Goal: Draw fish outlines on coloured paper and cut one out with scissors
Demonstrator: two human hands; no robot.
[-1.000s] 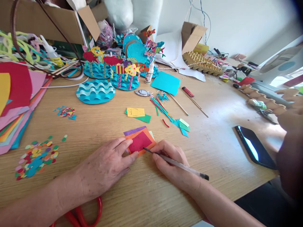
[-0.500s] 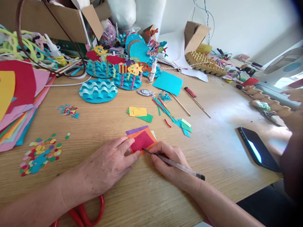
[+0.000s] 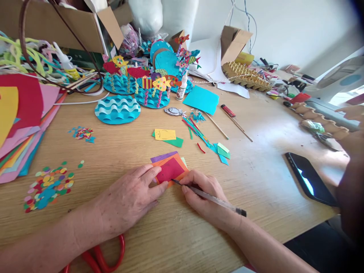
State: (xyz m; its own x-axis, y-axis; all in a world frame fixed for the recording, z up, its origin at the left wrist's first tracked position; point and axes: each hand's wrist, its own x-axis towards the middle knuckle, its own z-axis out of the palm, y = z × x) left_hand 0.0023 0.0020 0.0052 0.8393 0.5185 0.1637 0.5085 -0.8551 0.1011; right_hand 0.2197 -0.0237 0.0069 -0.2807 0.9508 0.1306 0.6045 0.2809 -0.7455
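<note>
A small dark red piece of paper (image 3: 171,169) lies on an orange piece of paper (image 3: 182,175) in front of me, with purple paper (image 3: 163,157) showing underneath. My left hand (image 3: 133,193) rests on the left side of these papers, thumb and fingers stretched out and pressing them to the table. In my right hand (image 3: 206,193) is a clear pen with a black end (image 3: 218,201), its tip touching the red paper near the lower edge. A small dark dot marks the red paper. Beyond lies a yellow piece of paper with a drawn fish (image 3: 165,134), over green paper (image 3: 175,142).
Red-handled scissors (image 3: 109,261) lie partly under my left forearm. Paper dots (image 3: 54,182) are scattered left, near stacked coloured sheets (image 3: 31,151). Behind stand paper-fish ornaments (image 3: 150,81), a blue wave disc (image 3: 117,110) and a glue bottle (image 3: 182,89). A phone (image 3: 309,180) lies right.
Both hands and the papers stay almost where they were. The pen tip remains against the red paper with hardly any visible shift.
</note>
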